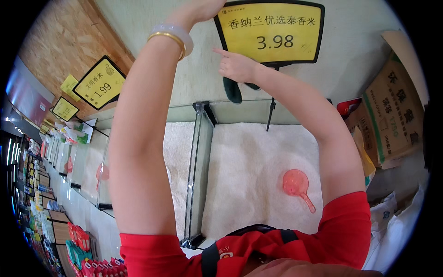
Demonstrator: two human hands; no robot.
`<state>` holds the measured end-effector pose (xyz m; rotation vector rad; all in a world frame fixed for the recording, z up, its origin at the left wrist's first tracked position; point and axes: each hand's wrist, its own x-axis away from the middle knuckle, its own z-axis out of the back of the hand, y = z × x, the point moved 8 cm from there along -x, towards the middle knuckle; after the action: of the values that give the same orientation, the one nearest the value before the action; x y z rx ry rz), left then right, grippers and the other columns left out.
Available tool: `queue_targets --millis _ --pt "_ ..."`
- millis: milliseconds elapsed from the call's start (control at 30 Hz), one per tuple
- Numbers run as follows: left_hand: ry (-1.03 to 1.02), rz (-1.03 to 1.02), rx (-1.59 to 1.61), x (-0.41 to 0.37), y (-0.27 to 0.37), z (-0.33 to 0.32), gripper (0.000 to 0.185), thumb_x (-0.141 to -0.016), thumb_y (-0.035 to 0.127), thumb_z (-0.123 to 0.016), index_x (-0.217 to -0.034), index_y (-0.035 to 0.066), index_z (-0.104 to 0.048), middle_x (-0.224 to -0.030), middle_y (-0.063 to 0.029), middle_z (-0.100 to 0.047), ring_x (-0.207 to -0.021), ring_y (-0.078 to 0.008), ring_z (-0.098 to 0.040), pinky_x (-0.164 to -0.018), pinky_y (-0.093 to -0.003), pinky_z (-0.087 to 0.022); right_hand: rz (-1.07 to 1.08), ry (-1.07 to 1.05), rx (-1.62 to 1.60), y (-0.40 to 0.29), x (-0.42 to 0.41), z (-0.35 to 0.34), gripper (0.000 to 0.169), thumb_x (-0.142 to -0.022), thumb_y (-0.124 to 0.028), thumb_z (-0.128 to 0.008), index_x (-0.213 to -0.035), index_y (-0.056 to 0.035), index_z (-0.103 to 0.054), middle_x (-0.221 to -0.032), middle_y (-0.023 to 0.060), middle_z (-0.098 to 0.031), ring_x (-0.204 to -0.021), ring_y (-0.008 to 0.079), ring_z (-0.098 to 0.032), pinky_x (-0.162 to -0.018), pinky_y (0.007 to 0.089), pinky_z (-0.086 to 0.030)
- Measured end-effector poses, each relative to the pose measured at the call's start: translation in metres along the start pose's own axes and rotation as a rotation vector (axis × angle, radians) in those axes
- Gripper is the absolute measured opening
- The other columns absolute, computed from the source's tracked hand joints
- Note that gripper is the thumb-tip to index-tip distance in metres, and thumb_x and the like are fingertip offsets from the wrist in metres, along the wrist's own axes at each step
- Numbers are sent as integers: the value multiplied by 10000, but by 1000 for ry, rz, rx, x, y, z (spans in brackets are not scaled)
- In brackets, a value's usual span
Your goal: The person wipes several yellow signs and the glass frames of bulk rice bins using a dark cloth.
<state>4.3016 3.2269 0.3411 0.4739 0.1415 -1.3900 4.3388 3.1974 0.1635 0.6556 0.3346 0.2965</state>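
Note:
At the top edge, my left hand [207, 8] is partly cut off, beside the upper left corner of a yellow price sign [273, 33] in a black frame. Its fingers are out of sight, and a pale bangle and a gold-coloured one circle that wrist. Below the sign's lower left edge is my right hand [238, 66], index finger stretched to the left and the other fingers curled. From under it hangs a dark green cloth [232, 91], partly hidden by the hand and wrist. The sign's thin black pole [270, 116] stands in a glass-walled bin [204, 138] of white rice [242, 173].
A translucent red scoop [296, 183] lies on the rice. More price signs [99, 83] and bins run away to the left. Cardboard boxes [391, 114] and white sacks [401, 232] stand at right. Packaged goods [81, 239] fill shelves at lower left.

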Motion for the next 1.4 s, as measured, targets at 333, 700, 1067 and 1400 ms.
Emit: queue_targets --millis 333,700,1067,1400 --pt "131 -77 1234 3 -27 -39 403 -899 196 -446 -1268 34 -423 -1187 -85 -532 -1074 -172 -504 -893 -295 -415 -593 903 166 103 45 188 234 -807 -145 -506 -1014 -51 -559 -911 109 -611 -863 273 -578 -764 358 -456" --pt "145 -14 911 1 -52 -48 298 -873 175 -552 -1097 -22 -557 -1013 -90 -608 -895 -149 -589 -805 -265 -487 -732 199 -277 161 62 121 199 -765 -118 -467 -904 -94 -608 -944 153 -624 -911 320 -585 -793 407 -455" --pt "102 96 623 -11 -85 -45 414 -844 322 -595 -1103 1 -567 -958 -48 -625 -863 -114 -581 -819 -243 -461 -1356 -197 -41 202 303 114 311 -702 -3 -436 -989 -48 -545 -910 197 -610 -898 341 -576 -806 395 -449" --pt "277 287 811 152 -132 -141 436 -910 169 -485 -1298 25 -345 -1208 -142 -463 -1017 -194 -546 -812 -284 -467 -2104 360 -1098 35 573 -24 293 -791 -117 -472 -1061 -44 -559 -966 75 -582 -843 205 -547 -744 348 -450"
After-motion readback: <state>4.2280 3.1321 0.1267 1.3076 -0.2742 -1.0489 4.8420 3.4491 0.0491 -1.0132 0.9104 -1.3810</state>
